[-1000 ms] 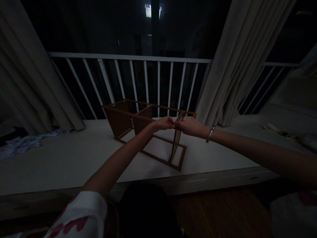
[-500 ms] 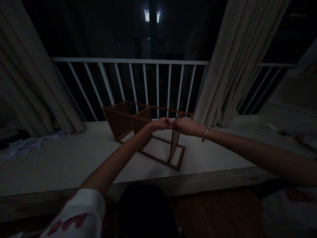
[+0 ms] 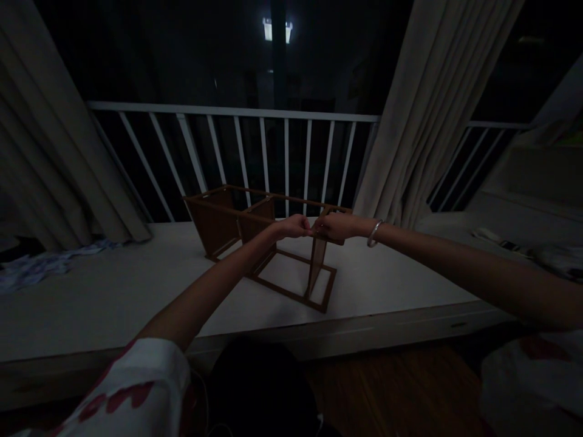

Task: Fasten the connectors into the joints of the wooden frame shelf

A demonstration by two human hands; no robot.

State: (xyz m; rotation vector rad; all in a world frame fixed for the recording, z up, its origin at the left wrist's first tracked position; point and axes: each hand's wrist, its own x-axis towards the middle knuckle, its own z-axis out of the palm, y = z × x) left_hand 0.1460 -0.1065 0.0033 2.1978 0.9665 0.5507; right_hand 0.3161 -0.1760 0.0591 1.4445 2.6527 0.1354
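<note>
A brown wooden shelf frame lies on its side on a white ledge. It has a solid panel at the left end, a divider in the middle and open rails. My left hand and my right hand meet fingertip to fingertip at the frame's near top rail, close to the upright panel at its right end. Both hands are closed around that rail; in the dim light I cannot see whether they pinch something small. A silver bangle sits on my right wrist.
A white railing with vertical bars runs behind the ledge, against a dark window. Beige curtains hang at the left and right. Crumpled paper lies far left, small items far right. Wooden floor lies below.
Both hands stayed joined at the rail and shifted slightly left and up in view as my head moved. The frame has not moved on the ledge.
</note>
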